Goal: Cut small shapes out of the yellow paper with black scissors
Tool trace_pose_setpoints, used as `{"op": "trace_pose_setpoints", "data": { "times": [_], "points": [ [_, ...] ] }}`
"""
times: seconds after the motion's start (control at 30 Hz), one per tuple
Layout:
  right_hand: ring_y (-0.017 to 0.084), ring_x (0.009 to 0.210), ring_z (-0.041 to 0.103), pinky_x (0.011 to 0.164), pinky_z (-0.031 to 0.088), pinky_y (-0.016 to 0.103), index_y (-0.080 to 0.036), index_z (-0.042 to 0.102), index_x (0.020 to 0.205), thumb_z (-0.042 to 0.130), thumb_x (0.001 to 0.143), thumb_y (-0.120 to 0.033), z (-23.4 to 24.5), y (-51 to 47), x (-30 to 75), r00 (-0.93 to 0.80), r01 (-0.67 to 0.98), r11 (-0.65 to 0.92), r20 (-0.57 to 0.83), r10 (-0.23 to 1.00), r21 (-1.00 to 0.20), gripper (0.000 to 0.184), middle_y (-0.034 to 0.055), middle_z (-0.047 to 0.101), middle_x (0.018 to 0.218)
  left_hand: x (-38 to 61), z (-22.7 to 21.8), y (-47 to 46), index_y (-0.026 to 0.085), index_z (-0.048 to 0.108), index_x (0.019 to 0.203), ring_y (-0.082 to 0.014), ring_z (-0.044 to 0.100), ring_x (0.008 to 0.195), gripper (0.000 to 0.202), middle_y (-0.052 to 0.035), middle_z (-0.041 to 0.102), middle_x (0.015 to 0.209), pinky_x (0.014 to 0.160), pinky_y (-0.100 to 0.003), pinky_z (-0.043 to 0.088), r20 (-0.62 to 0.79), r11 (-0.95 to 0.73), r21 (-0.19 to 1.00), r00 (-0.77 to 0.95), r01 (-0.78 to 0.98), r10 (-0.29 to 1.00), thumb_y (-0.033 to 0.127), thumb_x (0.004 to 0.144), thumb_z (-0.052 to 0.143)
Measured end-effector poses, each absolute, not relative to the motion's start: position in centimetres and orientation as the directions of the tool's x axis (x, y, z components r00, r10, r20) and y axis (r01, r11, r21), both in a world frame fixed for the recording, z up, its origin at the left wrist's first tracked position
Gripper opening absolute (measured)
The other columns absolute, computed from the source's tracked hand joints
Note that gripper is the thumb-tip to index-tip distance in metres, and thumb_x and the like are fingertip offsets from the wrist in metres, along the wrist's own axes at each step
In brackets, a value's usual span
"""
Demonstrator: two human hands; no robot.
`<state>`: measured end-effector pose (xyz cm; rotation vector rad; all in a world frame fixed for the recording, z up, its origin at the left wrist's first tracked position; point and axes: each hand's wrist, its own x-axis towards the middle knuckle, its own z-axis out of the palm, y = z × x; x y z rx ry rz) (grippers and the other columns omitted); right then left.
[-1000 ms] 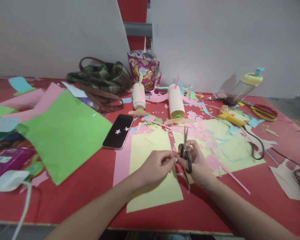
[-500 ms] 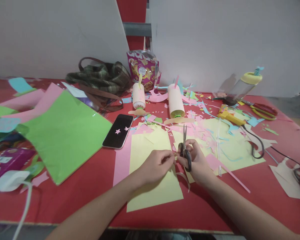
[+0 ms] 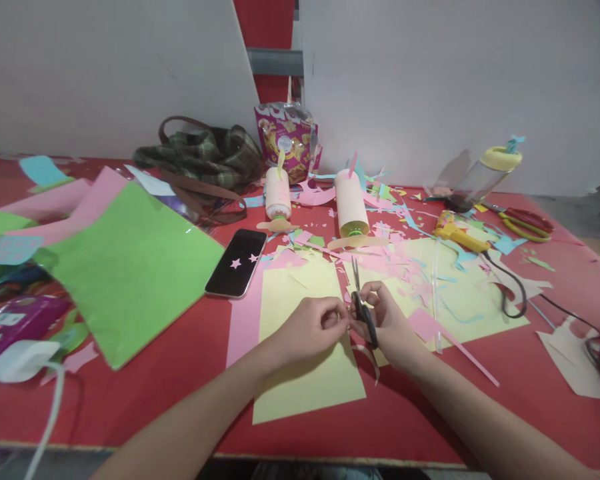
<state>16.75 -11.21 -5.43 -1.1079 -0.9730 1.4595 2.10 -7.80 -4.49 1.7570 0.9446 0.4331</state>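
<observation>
- The red bench (image 3: 180,347) carries everything, with white panels standing along its far edge. Coloured paper offcuts lie thickest across its middle and right, apparently left where they fell.
- A large green paper sheet (image 3: 130,267) lies on the left, one corner lifted over pink sheets. It looks pushed aside to keep the centre free.
- A yellow paper sheet (image 3: 300,380) lies flat right under both hands, in front of the person, where it serves as a working surface.
- A plaid bag (image 3: 200,157) with brown straps sits slumped at the back, a purple snack pouch (image 3: 287,137) upright just beside it. Both are well apart from the hands.
- A clear bottle with a yellow lid (image 3: 485,175) leans at the far right. A yellow glue gun (image 3: 455,230) lies near it with its cord trailing toward the bench edge.
- A black phone (image 3: 236,262) lies face up between the green and yellow sheets, with two pink paper stars on its screen.
- Two paper-wrapped rolls (image 3: 351,201) stand behind the yellow sheet, each with a paper strip sticking out of its top.
- The right hand (image 3: 387,323) is closed around the handles of the black scissors (image 3: 363,310). The blades are close together and point up and away from the body.
- The left hand (image 3: 310,330) has its fingers curled shut, fingertips touching the right hand beside the scissor pivot. It pinches a thin pale paper strip (image 3: 369,353), which curls down below the hands. The pinch seems meant to steady the strip at the blades; the exact contact is too small to tell.
</observation>
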Motion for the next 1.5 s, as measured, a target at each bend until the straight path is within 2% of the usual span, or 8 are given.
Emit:
{"op": "trace_pose_setpoints", "data": {
  "times": [0.23, 0.47, 0.6, 0.87, 1.2, 1.5],
  "points": [
    [0.009, 0.059, 0.050, 0.051, 0.039, 0.020, -0.025, 0.036, 0.077, 0.065, 0.056, -0.006, -5.4, -11.3, 16.6, -0.030, -0.242, -0.130, -0.127, 0.992, -0.961, 0.041, -0.0067, 0.047, 0.070, 1.9, -4.4, -7.6, 0.015, 0.054, 0.067, -0.0079, 0.033, 0.049, 0.017, 0.0036, 0.041, 0.053, 0.047, -0.021, 0.026, -0.137, -0.193, 0.893, 0.656, 0.406, 0.742, 0.026, 0.074, 0.043],
    [0.008, 0.061, 0.049, 0.056, 0.038, 0.021, -0.026, 0.037, 0.081, 0.063, 0.062, -0.009, -5.8, -11.2, 16.7, 0.021, -0.282, -0.074, -0.083, 0.996, -0.957, 0.037, -0.0065, 0.047, 0.073, 2.3, -3.7, -7.7, 0.015, 0.051, 0.066, -0.0072, 0.034, 0.048, 0.018, 0.0044, 0.039, 0.053, 0.045, -0.020, 0.026, -0.173, 0.011, 0.961, 0.567, 0.277, 0.805, 0.029, 0.074, 0.044],
    [0.008, 0.060, 0.048, 0.058, 0.039, 0.022, -0.026, 0.038, 0.081, 0.063, 0.064, -0.012, -5.8, -11.2, 16.8, 0.014, -0.313, -0.072, -0.080, 0.997, -0.947, 0.033, -0.0065, 0.047, 0.072, 2.4, -3.7, -7.5, 0.014, 0.048, 0.066, -0.0065, 0.033, 0.049, 0.017, 0.0050, 0.037, 0.054, 0.046, -0.019, 0.027, -0.168, 0.072, 0.976, 0.502, 0.206, 0.848, 0.029, 0.074, 0.046],
    [0.011, 0.062, 0.048, 0.060, 0.038, 0.026, -0.025, 0.040, 0.081, 0.056, 0.072, -0.028, -5.8, -11.6, 16.9, -0.145, -0.312, -0.148, -0.107, 0.984, -0.939, 0.019, -0.0032, 0.048, 0.071, 2.2, -3.6, -7.5, 0.015, 0.047, 0.067, -0.0066, 0.035, 0.052, 0.012, 0.0043, 0.040, 0.058, 0.049, -0.018, 0.030, -0.118, 0.075, 0.990, 0.413, 0.119, 0.903, 0.025, 0.075, 0.046],
    [0.011, 0.057, 0.040, 0.053, 0.033, 0.024, -0.024, 0.038, 0.081, 0.058, 0.070, -0.037, -5.3, -12.0, 16.7, -0.361, -0.264, -0.245, -0.140, 0.922, -0.933, 0.026, -0.0021, 0.044, 0.070, 1.9, -3.3, -7.3, 0.016, 0.044, 0.066, -0.0069, 0.035, 0.055, 0.012, 0.0045, 0.039, 0.060, 0.054, -0.019, 0.032, -0.054, 0.045, 0.998, 0.326, 0.034, 0.944, 0.022, 0.076, 0.044],
    [0.011, 0.057, 0.040, 0.054, 0.033, 0.025, -0.024, 0.037, 0.081, 0.057, 0.070, -0.038, -5.4, -12.0, 16.6, -0.363, -0.244, -0.229, -0.130, 0.923, -0.942, 0.026, -0.0023, 0.043, 0.069, 2.0, -3.2, -7.5, 0.016, 0.042, 0.063, -0.0058, 0.032, 0.050, 0.014, 0.0057, 0.037, 0.057, 0.050, -0.019, 0.029, -0.062, 0.051, 0.998, 0.308, 0.046, 0.949, 0.022, 0.076, 0.044]
  ]
}}
